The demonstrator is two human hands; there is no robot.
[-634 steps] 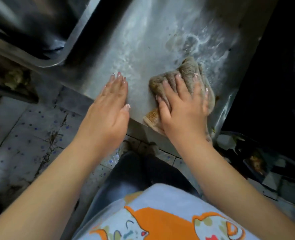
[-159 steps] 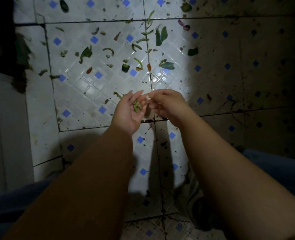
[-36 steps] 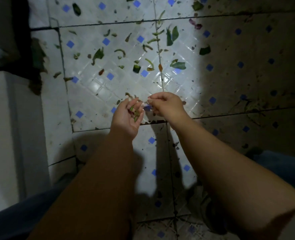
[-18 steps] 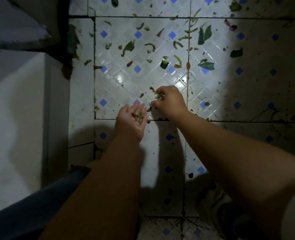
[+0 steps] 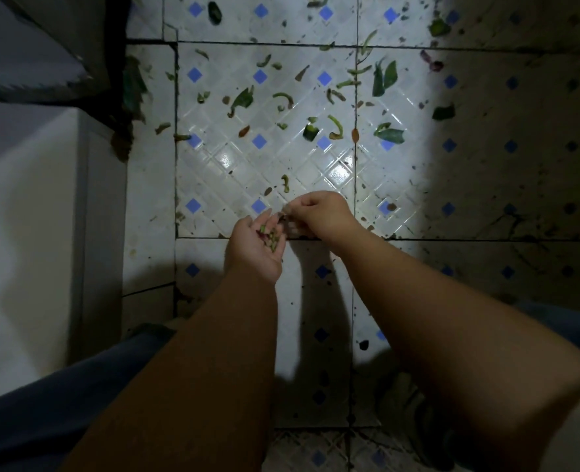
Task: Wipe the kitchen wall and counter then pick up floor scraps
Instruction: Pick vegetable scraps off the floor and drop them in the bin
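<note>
The left hand point(image 5: 254, 248) lies palm up above the tile floor point(image 5: 315, 172), fingers loosely cupped under a small heap of green scraps point(image 5: 270, 237). The right hand point(image 5: 319, 212) hovers just beside it, fingertips pinched together over the heap; what they grip is too small to tell. More scraps lie scattered on the floor beyond both hands.

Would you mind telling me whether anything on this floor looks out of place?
Yes: green vegetable scraps lie scattered over the white tiled floor beyond both hands, more than the cupped left hand holds.
</note>
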